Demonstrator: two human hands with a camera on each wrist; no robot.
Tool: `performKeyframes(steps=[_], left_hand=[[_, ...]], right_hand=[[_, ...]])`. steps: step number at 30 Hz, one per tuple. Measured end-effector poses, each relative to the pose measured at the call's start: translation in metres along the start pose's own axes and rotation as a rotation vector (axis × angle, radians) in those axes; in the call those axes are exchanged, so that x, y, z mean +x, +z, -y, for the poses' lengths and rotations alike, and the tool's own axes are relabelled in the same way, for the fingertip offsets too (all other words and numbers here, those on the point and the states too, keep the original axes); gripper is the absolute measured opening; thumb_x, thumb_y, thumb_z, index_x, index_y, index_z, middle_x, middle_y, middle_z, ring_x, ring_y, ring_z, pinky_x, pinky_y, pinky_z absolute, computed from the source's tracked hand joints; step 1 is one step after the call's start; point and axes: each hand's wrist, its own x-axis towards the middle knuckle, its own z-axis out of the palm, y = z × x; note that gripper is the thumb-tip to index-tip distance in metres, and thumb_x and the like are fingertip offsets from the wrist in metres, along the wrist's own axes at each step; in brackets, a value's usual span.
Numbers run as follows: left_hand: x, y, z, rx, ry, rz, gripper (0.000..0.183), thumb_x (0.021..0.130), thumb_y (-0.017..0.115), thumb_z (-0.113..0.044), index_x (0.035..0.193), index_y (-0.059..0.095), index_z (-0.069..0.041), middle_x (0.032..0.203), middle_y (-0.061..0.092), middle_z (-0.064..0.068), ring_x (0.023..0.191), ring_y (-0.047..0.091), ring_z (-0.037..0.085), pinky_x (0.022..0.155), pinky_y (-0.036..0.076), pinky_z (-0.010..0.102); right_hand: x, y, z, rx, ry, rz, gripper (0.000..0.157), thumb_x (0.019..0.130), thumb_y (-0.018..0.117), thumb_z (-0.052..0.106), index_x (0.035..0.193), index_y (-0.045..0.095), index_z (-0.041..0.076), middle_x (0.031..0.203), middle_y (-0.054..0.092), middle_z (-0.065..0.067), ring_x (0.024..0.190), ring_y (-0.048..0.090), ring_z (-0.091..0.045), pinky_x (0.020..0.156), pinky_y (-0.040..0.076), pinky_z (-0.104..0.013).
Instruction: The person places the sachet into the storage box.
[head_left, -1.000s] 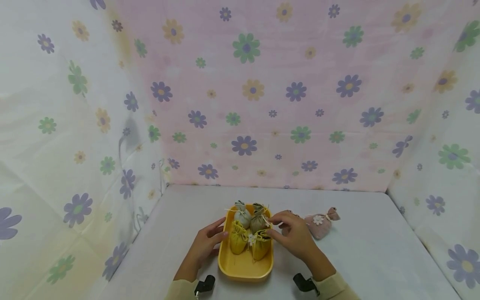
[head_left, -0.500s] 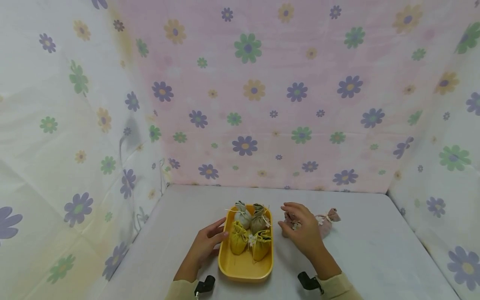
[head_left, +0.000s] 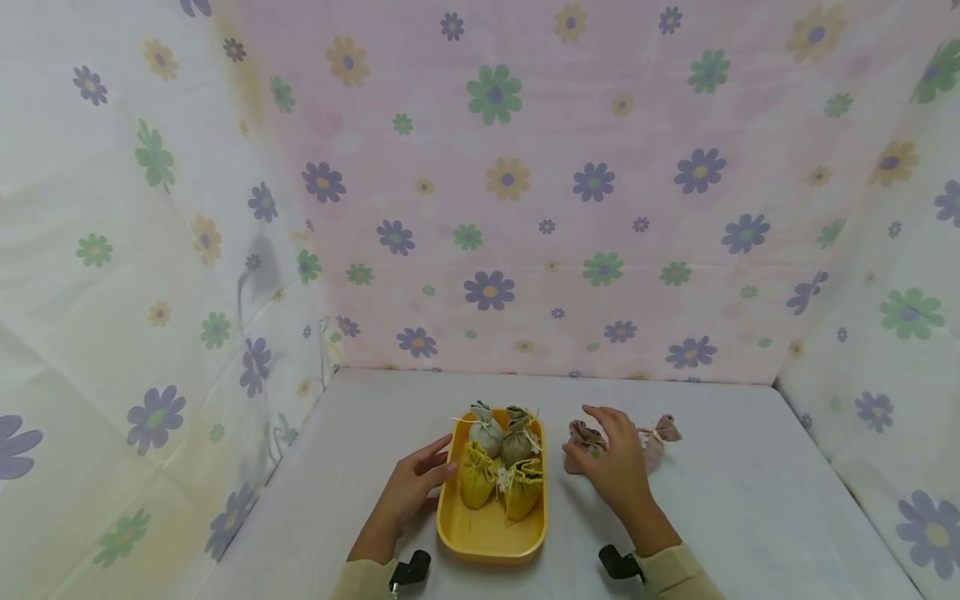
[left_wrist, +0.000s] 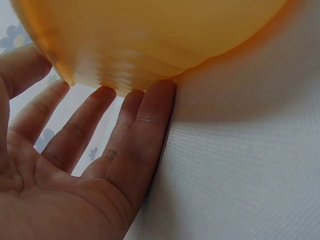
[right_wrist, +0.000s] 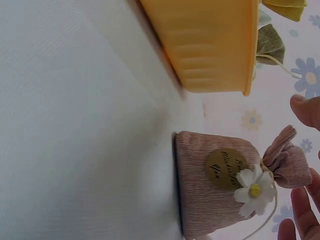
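Note:
My left hand (head_left: 408, 487) rests against the left side of a yellow plastic tray (head_left: 491, 540). In the left wrist view its fairly straight fingers (left_wrist: 127, 135) touch the ribbed wall. Inside the tray stand several drawstring sachets: a pale grey one (head_left: 486, 435), an olive one (head_left: 517, 446) and two yellow ones, left (head_left: 476, 483) and right (head_left: 523, 496). Right of the tray, my right hand (head_left: 622, 467) spreads thumb and fingers around the tied neck of a pink sachet (right_wrist: 195, 185), with a gap visible at the thumb. That sachet stands upright, bearing a white flower and round label.
Behind my right hand lies a second pink sachet (head_left: 654, 452), partly hidden. The white table (head_left: 750, 500) extends to both sides. Flower-printed cloth (head_left: 525, 208) encloses its back and sides. A black wrist device (head_left: 621, 562) sits at my right cuff.
My right hand has moved from the tray's right edge, off the sachets there, rightward to the nearer pink sachet. My left hand and the tray stay in place.

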Motion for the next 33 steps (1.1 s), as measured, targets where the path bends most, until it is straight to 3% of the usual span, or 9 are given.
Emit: performKeyframes(steps=[7,12,24,33], left_hand=[[-0.001,0.0,0.0,-0.003,-0.006,-0.006,0.069,0.088,0.079,-0.05,0.151,0.054,-0.037,0.155,0.052,0.017,0.132,0.06,0.037,0.092,0.061,0.05],[-0.002,0.001,-0.003,-0.008,-0.005,-0.005,0.068,0.089,0.079,-0.047,0.151,0.054,-0.036,0.155,0.052,0.017,0.132,0.06,0.038,0.092,0.061,0.051],[0.0,-0.001,-0.002,-0.014,-0.011,0.006,0.068,0.089,0.079,-0.048,0.151,0.054,-0.037,0.156,0.05,0.017,0.133,0.059,0.038,0.092,0.062,0.051],[-0.001,0.0,-0.002,-0.022,-0.01,0.004,0.067,0.09,0.079,-0.046,0.151,0.054,-0.036,0.154,0.052,0.017,0.131,0.061,0.037,0.09,0.063,0.048]], right_hand=[[-0.004,0.007,-0.007,-0.058,0.103,-0.026,0.06,0.079,0.091,0.023,0.132,0.068,0.011,0.127,0.059,-0.015,0.109,0.06,-0.029,0.089,0.056,-0.049],[-0.004,0.01,-0.01,-0.054,0.154,-0.039,0.052,0.079,0.09,0.017,0.126,0.071,0.007,0.12,0.061,-0.015,0.104,0.063,-0.028,0.085,0.058,-0.047],[-0.003,0.011,-0.009,-0.056,0.138,-0.062,0.024,0.088,0.084,0.016,0.109,0.077,0.009,0.103,0.064,-0.006,0.091,0.065,-0.018,0.076,0.059,-0.039],[-0.002,0.01,-0.01,-0.063,0.148,-0.098,0.016,0.093,0.079,0.019,0.107,0.078,0.01,0.098,0.066,-0.002,0.086,0.063,-0.013,0.071,0.058,-0.028]])
